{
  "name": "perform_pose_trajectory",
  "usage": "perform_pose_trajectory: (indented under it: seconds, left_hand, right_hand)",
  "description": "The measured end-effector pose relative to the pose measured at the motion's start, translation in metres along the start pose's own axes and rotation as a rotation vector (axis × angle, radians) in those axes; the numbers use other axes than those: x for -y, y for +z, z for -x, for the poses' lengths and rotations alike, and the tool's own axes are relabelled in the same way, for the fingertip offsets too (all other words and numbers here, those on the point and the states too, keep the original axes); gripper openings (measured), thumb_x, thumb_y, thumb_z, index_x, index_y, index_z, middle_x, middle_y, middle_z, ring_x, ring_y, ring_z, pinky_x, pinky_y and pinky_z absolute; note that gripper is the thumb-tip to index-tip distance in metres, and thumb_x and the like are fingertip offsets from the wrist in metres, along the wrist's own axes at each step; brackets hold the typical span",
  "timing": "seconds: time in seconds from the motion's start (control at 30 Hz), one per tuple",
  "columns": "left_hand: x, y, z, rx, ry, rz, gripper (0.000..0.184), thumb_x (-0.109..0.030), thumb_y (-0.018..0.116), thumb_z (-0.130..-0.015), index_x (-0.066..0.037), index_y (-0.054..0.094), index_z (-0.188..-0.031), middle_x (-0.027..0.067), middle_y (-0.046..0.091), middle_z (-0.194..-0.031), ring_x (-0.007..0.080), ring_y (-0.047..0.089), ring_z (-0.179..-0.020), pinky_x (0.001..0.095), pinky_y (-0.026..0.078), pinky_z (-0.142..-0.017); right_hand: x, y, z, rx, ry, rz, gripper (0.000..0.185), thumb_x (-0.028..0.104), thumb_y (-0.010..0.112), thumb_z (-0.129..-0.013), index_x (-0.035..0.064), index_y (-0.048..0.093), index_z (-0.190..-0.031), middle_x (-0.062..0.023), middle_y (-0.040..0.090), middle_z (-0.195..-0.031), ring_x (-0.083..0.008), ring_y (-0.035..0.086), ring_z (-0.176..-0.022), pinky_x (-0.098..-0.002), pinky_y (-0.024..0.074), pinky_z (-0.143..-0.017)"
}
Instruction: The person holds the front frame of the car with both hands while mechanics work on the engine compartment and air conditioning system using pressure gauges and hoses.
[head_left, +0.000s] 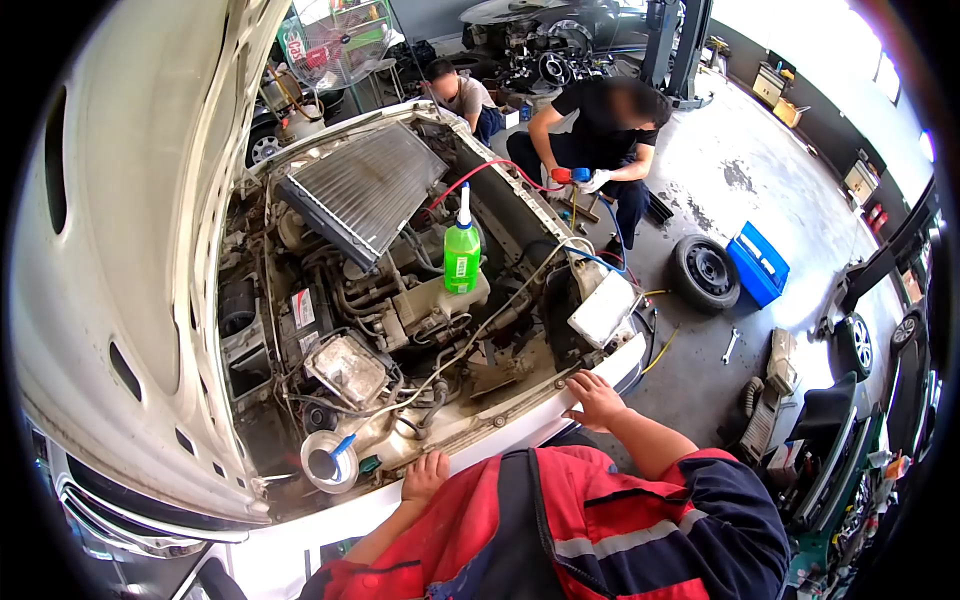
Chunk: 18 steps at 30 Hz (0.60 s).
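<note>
Left hand and right hand rest loose, grasping nothing, on the white fender beneath them. I judge it stiff, heavy, perhaps slick; best held along its inner edge.

White fender, grimy inner edge, along engine bay

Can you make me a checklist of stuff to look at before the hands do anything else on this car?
1. Hood up: ok, it's raised.
2. Hands free: ok, left hand and right hand rest on the car's edge, holding nothing.
3. Green bottle upright: ok, it stands over the engine.
4. Bottle tip sealed: cannot tell, too small.
5. Radiator fastened: cannot tell; it lies tilted.
6. Floor tidy: not ok, a wrench lies there.
</note>
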<state>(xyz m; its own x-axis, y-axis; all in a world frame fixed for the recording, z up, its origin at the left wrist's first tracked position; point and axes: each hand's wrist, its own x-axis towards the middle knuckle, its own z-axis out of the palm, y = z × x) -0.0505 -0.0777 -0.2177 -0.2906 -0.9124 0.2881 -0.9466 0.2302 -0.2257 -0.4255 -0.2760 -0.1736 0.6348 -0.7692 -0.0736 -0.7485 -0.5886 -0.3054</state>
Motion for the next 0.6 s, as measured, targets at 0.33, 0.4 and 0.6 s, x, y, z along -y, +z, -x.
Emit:
perform_pose_trajectory:
  seconds: [0.33,0.4,0.6]
  left_hand:
    - [-0.0001,-0.0020,0.0000,-0.005,0.006,-0.045,0.022,-0.021,0.052,-0.081,-0.012,0.052,-0.102,0.0004,0.056,-0.099,0.0172,0.057,-0.085,0.0334,0.046,-0.060]
    - [0.0005,-0.0033,-0.0004,-0.007,0.004,-0.042,0.023,-0.021,0.052,-0.081,-0.012,0.052,-0.102,0.0005,0.056,-0.100,0.0173,0.057,-0.085,0.0336,0.046,-0.061]
    - [-0.0002,-0.0019,0.0014,0.011,-0.001,-0.021,0.026,-0.021,0.052,-0.081,-0.012,0.052,-0.105,0.0015,0.056,-0.103,0.0184,0.057,-0.088,0.0347,0.046,-0.063]
  right_hand:
    - [0.0005,-0.0020,0.0000,-0.020,-0.014,-0.011,0.072,0.044,0.067,-0.078,0.0050,0.043,-0.133,-0.0134,0.043,-0.134,-0.0308,0.034,-0.131,-0.0413,0.0291,-0.109]
    - [0.0014,-0.0030,0.0001,-0.023,-0.018,-0.019,0.072,0.044,0.068,-0.078,0.0050,0.043,-0.133,-0.0133,0.044,-0.134,-0.0305,0.034,-0.131,-0.0412,0.0291,-0.109]
    - [-0.0001,-0.0004,-0.0010,-0.024,-0.024,-0.004,0.072,0.044,0.067,-0.078,0.0045,0.043,-0.133,-0.0125,0.043,-0.134,-0.0293,0.034,-0.132,-0.0402,0.0285,-0.109]
